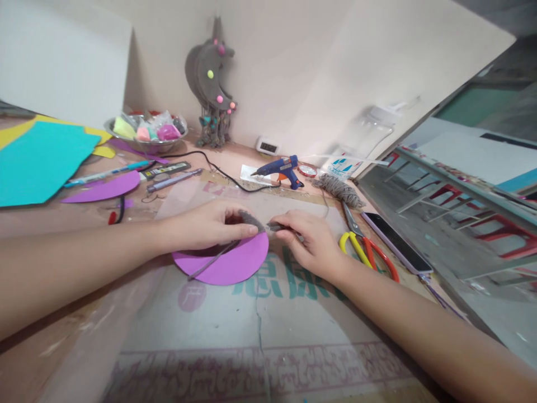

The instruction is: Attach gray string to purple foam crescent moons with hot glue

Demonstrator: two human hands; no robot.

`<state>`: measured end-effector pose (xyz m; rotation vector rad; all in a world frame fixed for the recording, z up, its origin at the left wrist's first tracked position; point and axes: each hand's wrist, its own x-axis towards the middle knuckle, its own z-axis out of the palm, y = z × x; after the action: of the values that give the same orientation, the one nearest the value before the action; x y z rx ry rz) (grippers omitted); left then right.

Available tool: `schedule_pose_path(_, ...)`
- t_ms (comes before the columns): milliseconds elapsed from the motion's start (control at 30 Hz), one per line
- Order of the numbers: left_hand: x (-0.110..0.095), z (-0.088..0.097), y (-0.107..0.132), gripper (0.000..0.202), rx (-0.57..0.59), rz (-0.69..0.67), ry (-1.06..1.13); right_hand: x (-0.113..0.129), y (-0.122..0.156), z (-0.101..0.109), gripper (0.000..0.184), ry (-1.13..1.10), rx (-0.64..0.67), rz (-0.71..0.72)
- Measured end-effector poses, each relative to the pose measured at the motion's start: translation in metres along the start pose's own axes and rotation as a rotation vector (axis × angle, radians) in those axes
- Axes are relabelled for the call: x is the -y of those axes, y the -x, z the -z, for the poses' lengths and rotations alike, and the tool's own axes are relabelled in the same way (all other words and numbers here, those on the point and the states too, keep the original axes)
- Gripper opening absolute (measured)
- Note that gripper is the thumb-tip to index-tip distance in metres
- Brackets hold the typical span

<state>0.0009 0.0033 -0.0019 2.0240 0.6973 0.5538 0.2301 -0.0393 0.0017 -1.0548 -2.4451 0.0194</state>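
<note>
A purple cutout with a rounded edge (239,263), of paper or thin foam, is gripped at its upper side by my left hand (210,224). Grey yarn (250,220) is wound around its upper end, under my left thumb. A loose grey strand (213,261) lies across the purple face. To the right of the cutout, my right hand (308,238) pinches a small grey bit, apparently yarn, between thumb and fingers. The left fingers behind the cutout are partly hidden.
Scissors (364,246), a phone (396,240) and a yarn bundle (342,189) lie at right. Behind my hands are a blue glue gun (277,169) and its cord. A bowl of clay (146,145), pens and coloured sheets (46,162) sit left; a grey moon ornament (210,78) is behind.
</note>
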Motion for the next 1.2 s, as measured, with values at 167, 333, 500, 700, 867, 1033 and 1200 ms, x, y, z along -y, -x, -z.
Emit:
schedule_pose_path(167,-0.0007,0.0007,0.0007,0.024,0.011,-0.021,-0.042,-0.0011,0.0005,-0.0007,0.025,-0.016,0.016,0.002)
schedule_pose_path(333,0.0014,0.0021,0.0004,0.026,0.055,-0.06,-0.085,-0.0012,0.0009,-0.002,0.024,-0.078,0.053,0.014)
schedule_pose_path(500,0.0013,0.0026,-0.0001,0.027,0.077,-0.069,-0.095,0.0014,-0.0005,-0.0018,0.024,-0.098,0.057,0.036)
schedule_pose_path(700,0.0022,0.0027,-0.0006,0.026,0.085,-0.081,-0.11,0.0016,0.0004,-0.0022,0.023,-0.081,0.039,0.045)
schedule_pose_path(867,0.0018,0.0025,-0.0002,0.027,0.095,-0.045,-0.086,0.0018,-0.0001,-0.0023,0.021,-0.071,0.007,0.045)
schedule_pose_path(1033,-0.0017,0.0018,0.0009,0.027,0.066,0.035,-0.088,0.002,-0.0002,-0.0019,0.023,-0.083,-0.041,0.0)
schedule_pose_path(1200,-0.0012,0.0018,0.0007,0.025,0.072,0.031,-0.066,0.0018,0.0008,-0.0027,0.023,-0.042,0.007,0.029)
